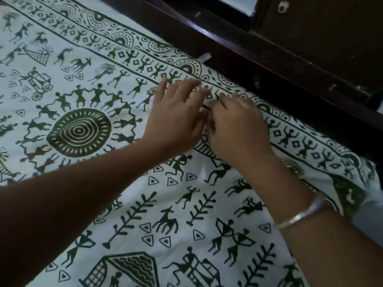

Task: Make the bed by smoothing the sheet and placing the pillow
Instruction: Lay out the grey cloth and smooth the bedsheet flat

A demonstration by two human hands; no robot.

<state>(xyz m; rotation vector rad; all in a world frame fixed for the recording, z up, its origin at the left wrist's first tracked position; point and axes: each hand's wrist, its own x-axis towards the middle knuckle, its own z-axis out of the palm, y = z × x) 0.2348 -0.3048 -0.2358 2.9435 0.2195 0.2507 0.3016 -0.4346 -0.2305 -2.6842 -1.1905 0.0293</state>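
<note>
On sheet [132, 183], left hand [178, 114], right hand [238, 129] blurred

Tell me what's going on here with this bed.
A person is making the bed. Both hands are side by side on the printed sheet, near its patterned border beside the dark wooden frame. The left hand lies flat with its fingers straight. The right hand, with a silver bangle on its wrist, is blurred, so I can't tell whether it presses or pinches the cloth. The sheet's near right corner looks rumpled. No pillow is in view.
</note>
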